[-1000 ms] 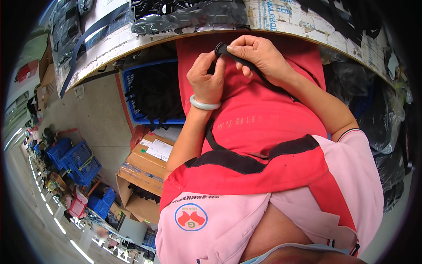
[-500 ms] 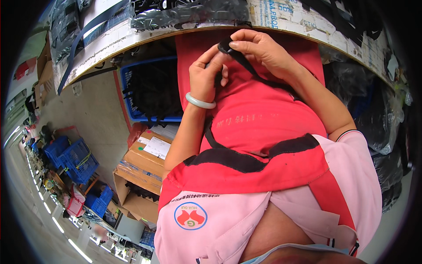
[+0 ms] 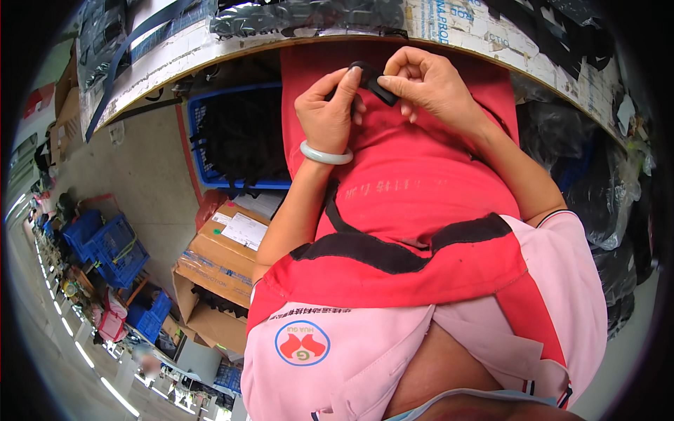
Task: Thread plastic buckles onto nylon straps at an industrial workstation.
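Note:
In front of the red apron [image 3: 414, 182], both hands hold a black strap [image 3: 385, 94] near the table edge. My left hand [image 3: 326, 112], with a pale bangle at the wrist, pinches one end between thumb and fingers. My right hand [image 3: 437, 91] grips the strap on the other side, thumb and forefinger closed on it. Between the hands the strap slants down to the right, with a short flat end below the right thumb. A dark rounded part shows at the left fingertips; its kind cannot be made out.
Across the far side runs a table [image 3: 161, 81] bearing black parts in clear plastic bags [image 3: 295, 19] and a long dark strap [image 3: 112, 84]. Below it stands a blue crate [image 3: 203, 165] of black items. Cardboard boxes [image 3: 217, 263] lie left, bagged black goods [image 3: 597, 189] right.
The strap's long length, which trailed down toward the right forearm, no longer shows; a short flat end shows instead. My right hand has shifted slightly right and turned.

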{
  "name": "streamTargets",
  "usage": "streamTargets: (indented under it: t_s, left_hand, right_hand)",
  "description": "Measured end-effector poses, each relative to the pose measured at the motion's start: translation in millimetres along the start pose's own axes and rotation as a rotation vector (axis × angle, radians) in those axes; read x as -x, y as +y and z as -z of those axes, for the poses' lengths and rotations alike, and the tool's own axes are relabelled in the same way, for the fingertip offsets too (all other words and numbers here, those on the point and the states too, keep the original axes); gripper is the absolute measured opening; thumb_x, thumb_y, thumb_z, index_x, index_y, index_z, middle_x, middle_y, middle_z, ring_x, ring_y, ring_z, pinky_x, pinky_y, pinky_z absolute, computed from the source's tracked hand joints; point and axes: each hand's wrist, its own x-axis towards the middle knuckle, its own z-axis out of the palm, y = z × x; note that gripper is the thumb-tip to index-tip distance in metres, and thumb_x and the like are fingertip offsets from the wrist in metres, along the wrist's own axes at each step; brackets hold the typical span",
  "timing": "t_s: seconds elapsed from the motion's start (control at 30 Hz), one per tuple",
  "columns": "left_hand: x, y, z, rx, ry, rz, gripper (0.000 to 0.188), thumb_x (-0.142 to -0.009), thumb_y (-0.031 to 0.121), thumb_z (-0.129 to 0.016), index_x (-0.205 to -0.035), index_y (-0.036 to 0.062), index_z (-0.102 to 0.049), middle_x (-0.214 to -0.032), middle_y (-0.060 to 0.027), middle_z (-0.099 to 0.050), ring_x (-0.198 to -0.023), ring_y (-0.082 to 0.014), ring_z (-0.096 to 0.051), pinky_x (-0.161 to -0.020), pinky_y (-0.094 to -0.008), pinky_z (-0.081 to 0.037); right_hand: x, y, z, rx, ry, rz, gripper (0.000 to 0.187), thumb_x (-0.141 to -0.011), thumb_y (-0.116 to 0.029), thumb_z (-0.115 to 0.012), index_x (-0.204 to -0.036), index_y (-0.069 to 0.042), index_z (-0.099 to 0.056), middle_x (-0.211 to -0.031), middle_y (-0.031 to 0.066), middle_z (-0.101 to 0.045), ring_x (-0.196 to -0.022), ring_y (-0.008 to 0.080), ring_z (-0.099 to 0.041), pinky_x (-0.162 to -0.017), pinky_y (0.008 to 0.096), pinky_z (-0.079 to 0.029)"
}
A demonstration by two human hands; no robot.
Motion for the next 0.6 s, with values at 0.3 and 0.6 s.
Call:
streamTargets:
  t_s: [0.3, 0.6]
  left_hand:
    - [-2, -6, 2, -0.044, -0.076, -0.254, 0.014, -0.085, 0.002, -0.069, -0.098, -0.0016, -0.070, -0.077, -0.0019, -0.059, -0.054, -0.0053, -0.053, -0.044, -0.0184, -0.039]
    - [13, 1, 20, -0.022, -0.164, -0.135, 0.012, -0.084, -0.002, -0.069, -0.096, -0.0024, -0.070, -0.080, -0.0024, -0.063, -0.054, -0.0051, -0.054, -0.045, -0.0183, -0.039]
  right_hand:
    - [-10, 17, -7, -0.286, 0.013, -0.006, 0.029, -0.093, -0.022, -0.063, -0.108, 0.001, -0.054, -0.081, 0.0053, -0.061, -0.061, 0.0091, -0.062, -0.053, 0.0211, -0.053]
    - [-22, 10, 18, -0.315, -0.441, -0.332, 0.023, -0.089, -0.027, -0.067, -0.091, -0.005, -0.061, -0.069, -0.0018, -0.055, -0.050, 0.0023, -0.053, -0.042, 0.0149, -0.040]
